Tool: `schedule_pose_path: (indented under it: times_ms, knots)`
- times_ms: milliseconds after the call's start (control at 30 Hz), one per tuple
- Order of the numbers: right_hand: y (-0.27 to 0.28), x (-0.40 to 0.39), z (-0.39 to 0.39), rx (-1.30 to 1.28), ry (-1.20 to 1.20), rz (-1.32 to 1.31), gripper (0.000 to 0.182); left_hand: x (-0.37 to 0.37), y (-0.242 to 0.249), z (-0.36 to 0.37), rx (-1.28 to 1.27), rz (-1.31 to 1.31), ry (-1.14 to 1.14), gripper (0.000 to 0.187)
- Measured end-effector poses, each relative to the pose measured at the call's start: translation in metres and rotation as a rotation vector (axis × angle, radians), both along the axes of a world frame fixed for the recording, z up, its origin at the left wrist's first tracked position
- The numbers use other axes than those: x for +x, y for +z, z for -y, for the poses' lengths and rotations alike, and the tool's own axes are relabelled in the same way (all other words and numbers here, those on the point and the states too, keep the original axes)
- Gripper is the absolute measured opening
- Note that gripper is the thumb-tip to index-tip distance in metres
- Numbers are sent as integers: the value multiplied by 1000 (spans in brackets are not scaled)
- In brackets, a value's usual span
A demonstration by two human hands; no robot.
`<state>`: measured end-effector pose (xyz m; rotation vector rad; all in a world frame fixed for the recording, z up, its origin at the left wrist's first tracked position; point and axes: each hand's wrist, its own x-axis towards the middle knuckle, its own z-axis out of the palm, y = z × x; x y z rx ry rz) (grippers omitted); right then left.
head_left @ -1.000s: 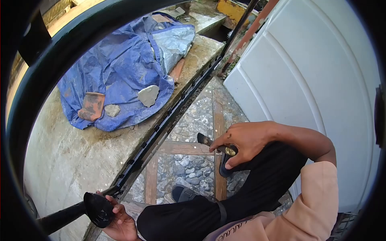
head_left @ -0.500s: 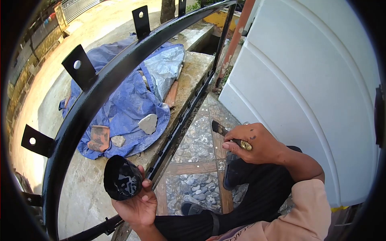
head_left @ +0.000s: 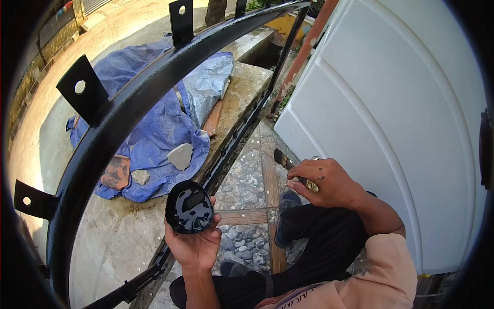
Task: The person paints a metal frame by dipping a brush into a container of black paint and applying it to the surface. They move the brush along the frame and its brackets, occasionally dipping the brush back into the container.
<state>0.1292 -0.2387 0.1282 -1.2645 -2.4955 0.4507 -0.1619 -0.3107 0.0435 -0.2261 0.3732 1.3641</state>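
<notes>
My left hand [head_left: 197,249] holds up a small cup of glossy black paint [head_left: 189,208], its fingers around the cup's side and underneath. The cup is tilted so its inside faces me. In my right hand [head_left: 329,181] is a paintbrush [head_left: 284,160], gripped by the handle, with dark bristles pointing up and left. The brush is apart from the cup and from any metal. A curved black metal rail [head_left: 121,116] with drilled flat tabs [head_left: 85,87] rises in front and to the left, its surface shiny.
Beyond the rail a blue tarp [head_left: 164,134] lies on concrete with stones and tile pieces [head_left: 116,172] on it. A white panel [head_left: 381,118] stands close on my right. Pebbled floor [head_left: 247,242] lies below, near my feet.
My left hand has moved right and slightly up with the cup, closer to my right hand. My right hand has shifted little. The view has tilted slightly.
</notes>
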Motion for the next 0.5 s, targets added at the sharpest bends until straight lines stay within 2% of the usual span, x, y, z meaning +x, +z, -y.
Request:
schedule_pose_path:
  times_ms: [167,267,500]
  knots:
    - [8,-12,7,-120,126,101,11,-7,-7,4,24,-32,0,59]
    - [10,-16,7,-138,157,77,11,-8,-4,5,-17,-31,58,65]
    - [6,-22,3,-167,144,131,11,-11,-6,7,-3,-76,58,61]
